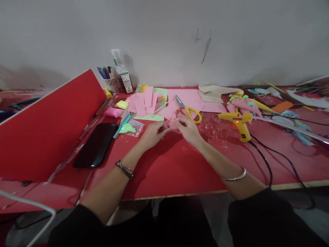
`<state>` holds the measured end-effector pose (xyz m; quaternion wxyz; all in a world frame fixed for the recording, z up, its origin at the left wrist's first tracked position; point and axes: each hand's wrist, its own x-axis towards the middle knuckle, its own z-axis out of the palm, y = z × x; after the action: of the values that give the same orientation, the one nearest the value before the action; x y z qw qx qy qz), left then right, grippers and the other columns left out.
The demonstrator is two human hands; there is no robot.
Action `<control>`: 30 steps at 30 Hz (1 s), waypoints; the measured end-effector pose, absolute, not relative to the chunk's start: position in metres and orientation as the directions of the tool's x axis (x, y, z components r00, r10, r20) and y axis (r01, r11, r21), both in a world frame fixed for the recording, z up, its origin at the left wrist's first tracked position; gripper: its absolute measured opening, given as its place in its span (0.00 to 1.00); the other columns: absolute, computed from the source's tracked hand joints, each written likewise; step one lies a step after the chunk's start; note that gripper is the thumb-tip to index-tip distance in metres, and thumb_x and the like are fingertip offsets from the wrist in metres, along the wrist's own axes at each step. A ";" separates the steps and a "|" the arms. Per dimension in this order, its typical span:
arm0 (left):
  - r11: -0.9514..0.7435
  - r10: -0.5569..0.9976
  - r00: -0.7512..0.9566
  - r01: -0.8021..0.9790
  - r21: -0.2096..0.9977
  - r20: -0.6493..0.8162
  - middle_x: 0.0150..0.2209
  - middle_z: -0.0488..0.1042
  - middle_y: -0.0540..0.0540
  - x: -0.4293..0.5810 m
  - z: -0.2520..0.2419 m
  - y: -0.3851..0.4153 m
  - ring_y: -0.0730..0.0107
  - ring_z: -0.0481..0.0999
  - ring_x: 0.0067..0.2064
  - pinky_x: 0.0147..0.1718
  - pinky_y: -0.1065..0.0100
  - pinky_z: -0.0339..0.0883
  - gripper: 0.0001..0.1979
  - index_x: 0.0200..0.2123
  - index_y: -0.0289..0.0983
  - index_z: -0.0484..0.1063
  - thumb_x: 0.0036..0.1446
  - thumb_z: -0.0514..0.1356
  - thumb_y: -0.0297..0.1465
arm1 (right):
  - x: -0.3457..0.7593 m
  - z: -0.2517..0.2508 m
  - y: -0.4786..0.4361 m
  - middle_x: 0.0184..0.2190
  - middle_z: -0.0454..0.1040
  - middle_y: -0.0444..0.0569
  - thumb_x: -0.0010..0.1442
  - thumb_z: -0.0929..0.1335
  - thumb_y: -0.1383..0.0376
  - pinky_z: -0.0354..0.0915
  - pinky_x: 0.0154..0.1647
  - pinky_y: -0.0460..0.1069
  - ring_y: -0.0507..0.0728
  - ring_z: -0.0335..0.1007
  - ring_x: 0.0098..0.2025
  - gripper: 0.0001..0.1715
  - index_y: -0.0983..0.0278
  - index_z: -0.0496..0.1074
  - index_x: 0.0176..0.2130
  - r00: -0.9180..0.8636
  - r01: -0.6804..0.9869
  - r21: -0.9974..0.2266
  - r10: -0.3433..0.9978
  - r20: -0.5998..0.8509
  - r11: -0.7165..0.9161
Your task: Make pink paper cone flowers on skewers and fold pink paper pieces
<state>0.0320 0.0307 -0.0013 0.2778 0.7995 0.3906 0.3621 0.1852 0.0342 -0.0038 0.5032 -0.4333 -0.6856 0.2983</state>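
Observation:
Over the red table, my two hands meet at a small piece of pink paper (174, 122). My right hand (189, 129) pinches the paper between thumb and fingers. The fingertips of my left hand (155, 133) are closed at its left edge, where a thin pale strip or stick shows; I cannot make out which. Just beyond my right hand lie scissors (193, 114) with yellow handles, blades pointing away. A stack of cut pink paper strips (147, 102) rests on green paper (157, 117), with a thin wooden stick (164, 106) beside it.
To the right stands a yellow glue gun (239, 124), its black cord (263, 161) running off the front edge. Pink rolled cones (246, 105) lie behind it. At left are a black phone (96, 145), a leaning red board (51, 130), a bottle (124, 77) and a pen cup (111, 84).

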 end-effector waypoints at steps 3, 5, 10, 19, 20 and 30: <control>-0.534 0.829 0.438 0.438 0.723 0.347 0.18 0.63 0.55 0.031 -0.002 0.031 0.79 0.61 0.21 0.24 0.75 0.55 0.08 0.21 0.35 0.61 0.50 0.55 0.26 | 0.187 -0.002 0.035 0.20 0.62 0.42 0.48 0.65 0.60 0.56 0.27 0.46 0.49 0.57 0.25 0.13 0.64 0.63 0.20 -0.061 0.277 -0.851 0.892 0.447 0.445; -0.530 0.831 0.442 0.445 0.722 0.337 0.18 0.63 0.55 0.030 -0.003 0.031 0.79 0.61 0.21 0.24 0.75 0.55 0.08 0.21 0.35 0.61 0.50 0.55 0.27 | 0.188 0.000 0.035 0.19 0.61 0.41 0.48 0.65 0.59 0.55 0.27 0.45 0.48 0.56 0.24 0.13 0.64 0.62 0.20 -0.059 0.256 -0.858 0.893 0.446 0.445; -0.519 0.818 0.479 0.373 0.769 0.319 0.20 0.64 0.54 0.029 -0.004 0.031 0.78 0.62 0.22 0.24 0.74 0.56 0.08 0.21 0.35 0.61 0.51 0.54 0.29 | 0.190 -0.001 0.035 0.15 0.53 0.38 0.52 0.62 0.57 0.52 0.23 0.45 0.46 0.50 0.19 0.19 0.63 0.56 0.17 -0.070 0.247 -0.871 0.904 0.421 0.425; -0.455 0.848 0.435 0.306 0.836 0.302 0.19 0.63 0.54 0.028 -0.001 0.029 0.79 0.61 0.20 0.22 0.75 0.56 0.08 0.22 0.36 0.61 0.51 0.52 0.31 | 0.187 0.001 0.033 0.24 0.65 0.41 0.46 0.67 0.55 0.55 0.21 0.43 0.46 0.56 0.22 0.14 0.63 0.65 0.25 -0.128 0.111 -0.914 0.918 0.375 0.389; -0.437 0.855 0.426 0.290 0.851 0.295 0.19 0.62 0.55 0.028 -0.001 0.029 0.79 0.60 0.20 0.21 0.75 0.55 0.08 0.22 0.36 0.61 0.51 0.52 0.31 | 0.187 0.001 0.033 0.24 0.66 0.41 0.46 0.67 0.55 0.55 0.21 0.43 0.46 0.56 0.22 0.13 0.63 0.66 0.25 -0.150 0.115 -0.913 0.916 0.372 0.390; -0.397 0.896 0.302 0.220 0.891 0.325 0.18 0.59 0.56 0.025 -0.001 0.032 0.81 0.58 0.18 0.18 0.76 0.54 0.07 0.23 0.36 0.61 0.50 0.52 0.32 | 0.188 -0.001 0.033 0.19 0.67 0.41 0.45 0.69 0.60 0.60 0.26 0.46 0.47 0.62 0.22 0.10 0.64 0.70 0.27 -0.197 0.076 -0.945 0.934 0.299 0.318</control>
<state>0.0249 0.0317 -0.0007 0.3833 0.7099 0.3933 0.4410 0.1881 0.0326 -0.0008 0.4968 -0.3933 -0.6421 0.4315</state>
